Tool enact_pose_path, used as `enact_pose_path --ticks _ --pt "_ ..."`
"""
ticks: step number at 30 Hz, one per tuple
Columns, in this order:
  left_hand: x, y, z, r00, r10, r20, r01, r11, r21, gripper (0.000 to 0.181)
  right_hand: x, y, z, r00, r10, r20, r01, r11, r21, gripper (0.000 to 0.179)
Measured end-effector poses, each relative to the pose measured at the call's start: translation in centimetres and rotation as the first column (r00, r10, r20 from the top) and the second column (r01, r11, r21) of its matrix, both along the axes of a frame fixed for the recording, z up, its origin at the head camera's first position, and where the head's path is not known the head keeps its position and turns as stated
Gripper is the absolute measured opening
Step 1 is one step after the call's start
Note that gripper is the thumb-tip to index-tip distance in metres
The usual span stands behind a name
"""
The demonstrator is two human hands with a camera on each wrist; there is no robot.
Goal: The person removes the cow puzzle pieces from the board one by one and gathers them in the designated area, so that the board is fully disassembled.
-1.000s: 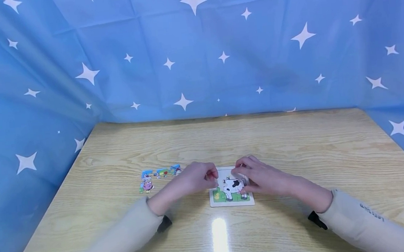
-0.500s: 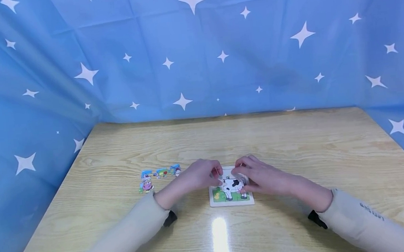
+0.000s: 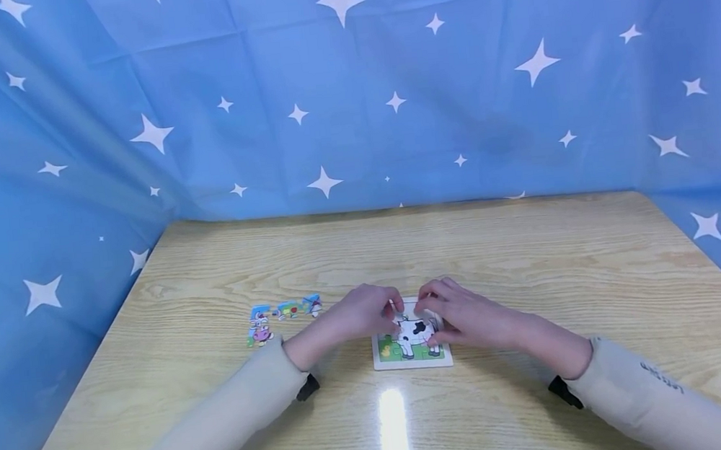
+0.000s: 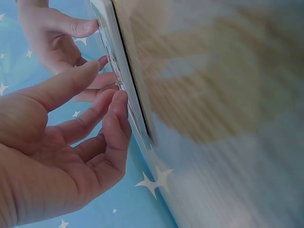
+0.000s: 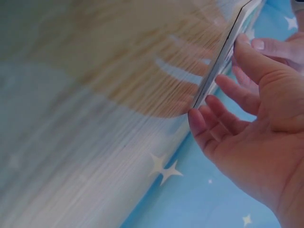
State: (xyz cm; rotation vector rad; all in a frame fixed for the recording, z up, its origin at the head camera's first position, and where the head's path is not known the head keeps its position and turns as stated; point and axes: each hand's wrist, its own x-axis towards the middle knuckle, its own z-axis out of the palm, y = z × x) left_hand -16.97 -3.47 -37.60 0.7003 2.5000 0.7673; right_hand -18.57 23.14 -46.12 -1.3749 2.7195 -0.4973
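Observation:
A small jigsaw puzzle in a white frame board lies on the table, showing a black-and-white cow on green ground. My left hand reaches over its upper left part, thumb and fingers bent down and apart. In the left wrist view, that hand's fingertips are right at the puzzle surface, and no piece shows between them and the thumb. From the other side, my right hand rests on the board's right part. The right wrist view shows its thumb on the puzzle and its fingertips at the board's edge.
Several loose puzzle pieces lie left of the board, among them a piece with a pink muzzle and a blue corner piece. The wooden table ends at a blue star-patterned curtain behind and at the sides.
My left hand has moved right, farther over the upper left part of the puzzle. The right hand has stayed in place on the board.

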Motion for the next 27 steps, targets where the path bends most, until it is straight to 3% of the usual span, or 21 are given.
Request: enact_pose_path --ticks 5,14,27 --pt "-0.11 0.3 -0.12 1.0 -0.012 0.006 0.012 1.0 -0.022 0.028 0.05 -0.06 0.03 1.0 -0.003 0.003 0.003 1.0 -0.012 0.033" --pt "-0.4 0.56 -0.23 1.0 -0.03 0.002 0.03 0.998 -0.051 0.027 -0.17 0.2 -0.31 0.999 0.02 -0.037 -0.021 1.0 -0.022 0.03" --pt "-0.55 0.94 -0.25 1.0 -0.02 0.003 0.02 0.999 -0.042 0.023 -0.06 0.11 -0.1 1.0 -0.005 -0.004 0.005 1.0 -0.01 0.03"
